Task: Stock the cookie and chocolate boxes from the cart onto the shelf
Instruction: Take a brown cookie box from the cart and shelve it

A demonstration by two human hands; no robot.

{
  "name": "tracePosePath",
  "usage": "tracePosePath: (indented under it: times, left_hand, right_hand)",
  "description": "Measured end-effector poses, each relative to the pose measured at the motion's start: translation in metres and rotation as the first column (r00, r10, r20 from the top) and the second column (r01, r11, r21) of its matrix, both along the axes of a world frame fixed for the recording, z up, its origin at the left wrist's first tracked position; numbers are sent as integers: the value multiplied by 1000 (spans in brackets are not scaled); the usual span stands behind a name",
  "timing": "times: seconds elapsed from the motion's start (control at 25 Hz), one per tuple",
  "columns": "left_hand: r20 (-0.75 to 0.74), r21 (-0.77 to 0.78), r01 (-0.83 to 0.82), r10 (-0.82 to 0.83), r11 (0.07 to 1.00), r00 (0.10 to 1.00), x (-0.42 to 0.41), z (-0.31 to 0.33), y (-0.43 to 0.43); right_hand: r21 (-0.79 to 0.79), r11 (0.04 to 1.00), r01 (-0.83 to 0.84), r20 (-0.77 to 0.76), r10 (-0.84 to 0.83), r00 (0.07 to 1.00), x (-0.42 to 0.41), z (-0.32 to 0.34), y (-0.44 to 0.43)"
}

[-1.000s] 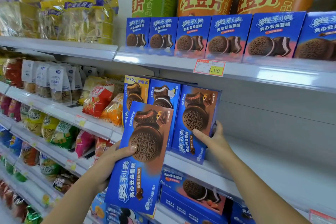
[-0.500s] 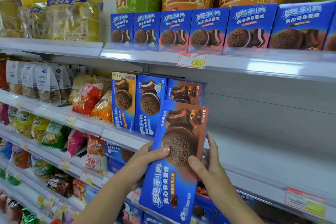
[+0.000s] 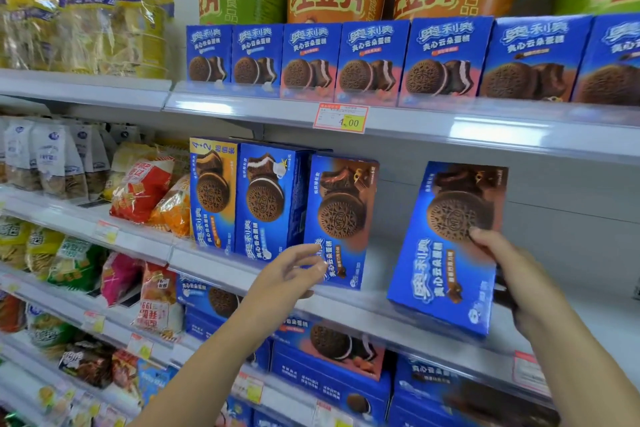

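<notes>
The blue cookie box [image 3: 450, 253] stands slightly tilted at the front edge of the middle shelf [image 3: 398, 319], gripped along its right side by the right hand [image 3: 502, 263]. It sits apart from a row of three boxes [image 3: 277, 201] to its left. The left hand [image 3: 291, 274] hovers open and empty, fingers loosely curled, in front of the row's rightmost box [image 3: 341, 218].

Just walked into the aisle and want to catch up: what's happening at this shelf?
A person is stocking cookie boxes. The right hand holds a blue chocolate cookie box, tilted, over the bare stretch of the middle shelf. The left hand is open and empty, in front of the nearest of three boxes standing there. A gap separates that box from the held one.
</notes>
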State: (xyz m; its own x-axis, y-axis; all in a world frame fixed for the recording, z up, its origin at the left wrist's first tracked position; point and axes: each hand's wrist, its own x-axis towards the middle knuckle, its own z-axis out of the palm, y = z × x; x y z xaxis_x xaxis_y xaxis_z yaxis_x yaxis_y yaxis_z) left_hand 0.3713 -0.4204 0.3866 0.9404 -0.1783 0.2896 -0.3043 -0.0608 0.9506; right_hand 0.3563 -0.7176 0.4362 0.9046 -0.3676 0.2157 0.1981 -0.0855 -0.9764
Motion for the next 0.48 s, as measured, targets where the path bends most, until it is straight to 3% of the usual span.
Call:
tracePosePath:
  times: [0.16, 0.24, 0.36, 0.48]
  left_hand:
    - [99, 31, -123, 119, 992, 988, 19, 1, 4]
    - [153, 82, -115, 102, 990, 983, 26, 3, 3]
    - [204, 163, -54, 20, 985, 979, 35, 7, -7]
    - [266, 223, -108, 46, 969, 963, 46, 6, -11]
  right_hand:
    - [-23, 995, 95, 147, -91, 985, 44, 13, -6]
    - [-75, 992, 99, 195, -83, 977, 69, 15, 6]
    - [-49, 998, -31, 90, 35, 995, 102, 12, 27]
    - [-44, 980, -193, -58, 190, 980, 122, 5, 41]
